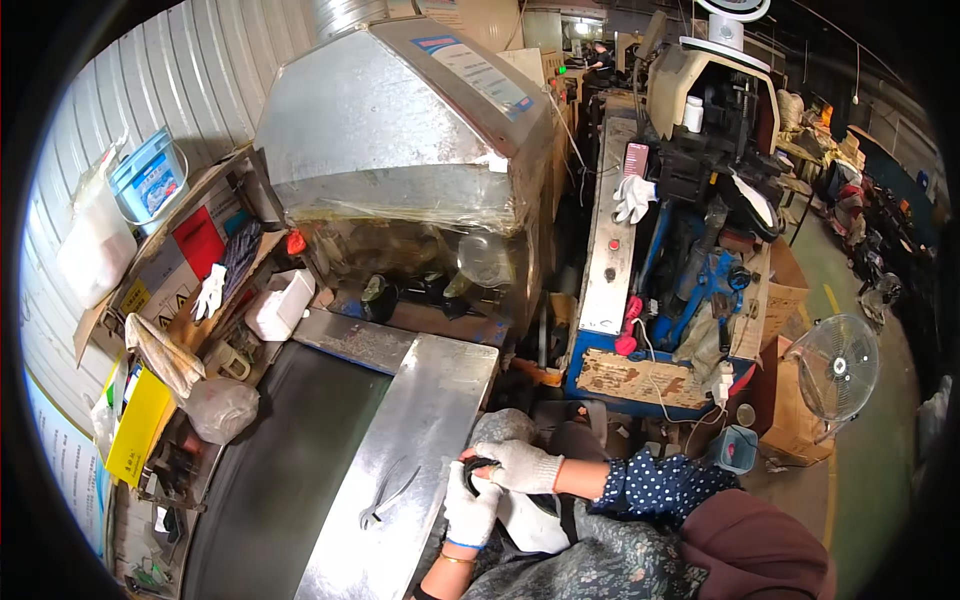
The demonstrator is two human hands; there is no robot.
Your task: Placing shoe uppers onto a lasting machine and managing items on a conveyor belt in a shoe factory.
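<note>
Close to my lap, both hands in white knit gloves hold a black-and-white shoe piece point(532, 522), apparently a shoe upper. My left hand point(471, 512) is closed on its dark curved edge. My right hand point(520, 467) reaches across from the right, fingers closed on the same edge near my left fingertips. Part of the piece is hidden behind the gloves. Left of my hands, metal pliers point(378, 505) lie with handles apart on a shiny metal tabletop point(425, 400).
A dark conveyor belt point(290, 430) runs left of the tabletop. Ahead stands a metal-hooded machine point(370, 120) with dark shoes point(378, 298) under it. Cluttered shelves point(215, 285) line the left wall. At right are a blue-based machine point(690, 290) and a floor fan point(838, 367).
</note>
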